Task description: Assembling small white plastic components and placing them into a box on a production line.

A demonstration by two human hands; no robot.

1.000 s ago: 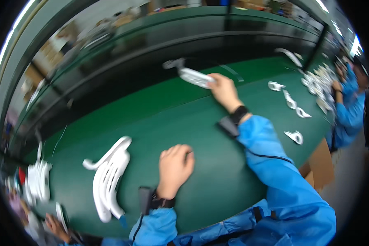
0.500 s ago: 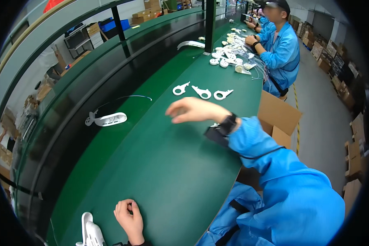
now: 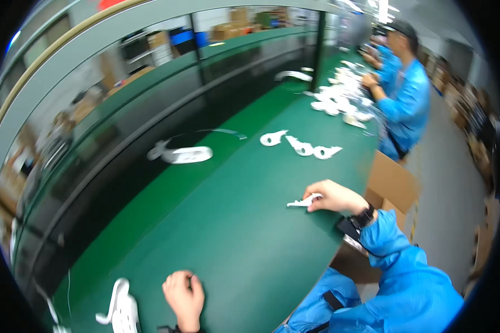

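Observation:
My right hand is at the table's right side, its fingers closed on a small white plastic part with a narrow pointed end. The fingers cover the rest of that part. Farther off lie three white ring-shaped parts with pointed tails: a left one, a middle one and a right one. My left hand rests on the green table near the lower edge, fingers curled in, with nothing visible in them. To its left lies a white curved plastic piece.
A long white shell with a thin cable lies on the green strip at left. White parts are heaped at the far end, beside a person in blue. An open cardboard box stands against the table's right edge. A dark post rises behind.
My right hand was over the table with fingers apart and nothing visible in them; now it has come nearer and grips a white part. My left hand stays in place. The view has shifted.

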